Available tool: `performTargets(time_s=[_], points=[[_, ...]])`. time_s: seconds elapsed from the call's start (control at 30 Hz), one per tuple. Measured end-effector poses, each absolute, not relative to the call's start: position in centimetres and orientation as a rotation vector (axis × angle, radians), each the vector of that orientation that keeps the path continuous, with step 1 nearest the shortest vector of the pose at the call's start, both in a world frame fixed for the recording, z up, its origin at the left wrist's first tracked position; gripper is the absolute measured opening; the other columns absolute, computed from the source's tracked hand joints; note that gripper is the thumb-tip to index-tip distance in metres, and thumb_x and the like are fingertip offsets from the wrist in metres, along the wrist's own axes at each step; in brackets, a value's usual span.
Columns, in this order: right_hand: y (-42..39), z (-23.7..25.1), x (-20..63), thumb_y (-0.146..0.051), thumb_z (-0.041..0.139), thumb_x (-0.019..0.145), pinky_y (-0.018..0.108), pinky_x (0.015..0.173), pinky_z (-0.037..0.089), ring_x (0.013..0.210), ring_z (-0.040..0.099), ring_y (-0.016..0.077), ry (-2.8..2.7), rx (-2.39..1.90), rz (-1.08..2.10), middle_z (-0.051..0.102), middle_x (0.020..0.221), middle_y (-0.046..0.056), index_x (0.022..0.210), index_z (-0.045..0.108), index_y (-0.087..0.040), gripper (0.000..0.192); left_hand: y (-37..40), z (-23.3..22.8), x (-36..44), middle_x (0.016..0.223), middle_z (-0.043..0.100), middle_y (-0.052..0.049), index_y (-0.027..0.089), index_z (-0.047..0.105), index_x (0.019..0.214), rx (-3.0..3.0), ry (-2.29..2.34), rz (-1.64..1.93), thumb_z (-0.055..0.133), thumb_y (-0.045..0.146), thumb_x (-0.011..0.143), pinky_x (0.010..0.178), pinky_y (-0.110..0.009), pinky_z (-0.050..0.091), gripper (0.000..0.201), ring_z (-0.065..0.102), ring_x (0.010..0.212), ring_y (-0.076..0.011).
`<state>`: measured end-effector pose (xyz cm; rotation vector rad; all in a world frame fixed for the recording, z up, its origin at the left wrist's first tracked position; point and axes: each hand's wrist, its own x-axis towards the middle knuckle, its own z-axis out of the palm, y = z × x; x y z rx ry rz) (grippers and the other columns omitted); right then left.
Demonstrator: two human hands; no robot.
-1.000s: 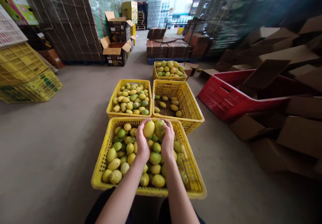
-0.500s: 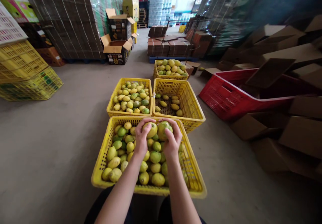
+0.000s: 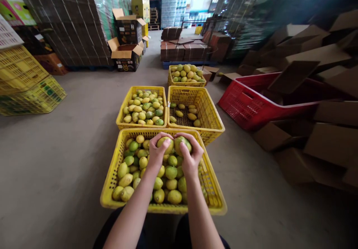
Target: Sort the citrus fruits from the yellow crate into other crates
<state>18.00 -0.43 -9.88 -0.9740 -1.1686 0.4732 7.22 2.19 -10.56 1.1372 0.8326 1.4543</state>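
Note:
A yellow plastic crate full of yellow and green lemons sits on the floor right in front of me. My left hand grips a yellowish lemon above the crate's far end. My right hand grips a greener lemon beside it, and the two fruits touch. Beyond stand a full crate of lemons on the left and a crate with only several lemons on the right.
A fourth yellow crate of lemons stands farther back. A red crate and a heap of flattened cardboard boxes lie to the right. Stacked yellow crates and wrapped pallets are on the left.
Both hands have turned their lemons and lowered them slightly over the crate. My view has shifted a little.

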Motion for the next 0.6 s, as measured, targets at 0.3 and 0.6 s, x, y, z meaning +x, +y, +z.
performTargets(time_s=[0.3,0.6], points=[[-0.2,-10.0,17.5,-0.03,0.062,0.085,0.035,0.082,0.052,0.084,0.066,0.0217,-1.149,-1.045,0.475,0.073,0.09,0.002,0.092,0.071,-0.023,0.014,2.3,-10.3,7.8,0.067,0.066,0.001,0.018,0.07,0.066,0.836,0.898,1.477,0.07,0.029,0.067,0.069,-0.023,0.046,0.012,0.058,0.069,-0.0135],[0.2,-10.0,17.0,-0.033,0.063,0.083,0.036,0.085,0.05,0.086,0.066,0.0223,-1.095,-1.103,0.543,0.073,0.09,0.003,0.09,0.071,-0.022,0.015,2.7,-10.3,8.4,0.066,0.065,0.0,0.018,0.066,0.063,0.547,0.928,1.437,0.08,0.034,0.058,0.072,-0.026,0.049,0.022,0.063,0.072,-0.0164]])
